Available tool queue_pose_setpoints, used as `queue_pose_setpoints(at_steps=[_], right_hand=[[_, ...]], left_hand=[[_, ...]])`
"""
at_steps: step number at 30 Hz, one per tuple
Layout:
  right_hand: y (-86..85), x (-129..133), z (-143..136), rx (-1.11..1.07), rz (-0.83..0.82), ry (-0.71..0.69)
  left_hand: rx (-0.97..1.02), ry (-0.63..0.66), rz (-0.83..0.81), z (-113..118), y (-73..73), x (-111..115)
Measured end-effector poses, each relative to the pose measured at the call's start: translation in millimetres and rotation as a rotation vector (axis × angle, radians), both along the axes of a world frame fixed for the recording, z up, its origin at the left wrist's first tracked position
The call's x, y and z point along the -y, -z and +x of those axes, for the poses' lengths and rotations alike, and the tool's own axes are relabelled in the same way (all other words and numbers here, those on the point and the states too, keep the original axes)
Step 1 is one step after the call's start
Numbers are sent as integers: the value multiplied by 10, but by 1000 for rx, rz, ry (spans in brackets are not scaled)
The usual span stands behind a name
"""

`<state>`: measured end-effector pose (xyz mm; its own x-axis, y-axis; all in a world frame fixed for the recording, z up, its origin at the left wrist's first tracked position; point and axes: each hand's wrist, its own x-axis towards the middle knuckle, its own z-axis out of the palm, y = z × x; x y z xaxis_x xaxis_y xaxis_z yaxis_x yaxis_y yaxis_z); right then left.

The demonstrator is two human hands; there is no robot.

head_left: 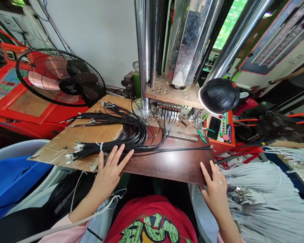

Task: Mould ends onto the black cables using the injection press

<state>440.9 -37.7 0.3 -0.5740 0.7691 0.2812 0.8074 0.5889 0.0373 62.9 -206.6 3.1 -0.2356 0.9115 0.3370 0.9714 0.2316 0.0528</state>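
Note:
My left hand (110, 173) has its fingers spread, with the fingertips over the near edge of a bundle of black cables (138, 131). The bundle curves back on itself, and a white tie (101, 145) binds it near its metal-tipped ends. At the right end of the dark brown tabletop (164, 168), my right hand (216, 184) rests on the edge with fingers apart and nothing in it. A few black cables (182, 149) run across toward that side. Other black cables lead into a metal fixture (169, 108) under the press plate (172, 94).
A black lamp (220, 96) hangs right of the press, above a red control box (221, 126) carrying a phone (214, 128). Green-handled pliers (202, 135) lie nearby. Grey cables (271, 195) are heaped at right. A fan (60, 77) stands at left, above a blue bin (17, 179).

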Motion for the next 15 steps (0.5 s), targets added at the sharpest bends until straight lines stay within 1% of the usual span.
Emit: queue_pose_setpoints(at_steps=[3,6,8,12,15], right_hand=[[-38,22,-40,-21,-7,42],[-17,26,-35,-21,-4,40],[10,22,-36,-17,-1,49],[36,16,-56,-16,-3,93],[30,19,-61,-27,-11,97]], left_hand=[[3,16,24,-41,10,22],[-14,70,21,-105,20,57],[-20,88,40,-144,53,63],[-2,76,86,-187,134,40],[6,74,83,-183,148,34]])
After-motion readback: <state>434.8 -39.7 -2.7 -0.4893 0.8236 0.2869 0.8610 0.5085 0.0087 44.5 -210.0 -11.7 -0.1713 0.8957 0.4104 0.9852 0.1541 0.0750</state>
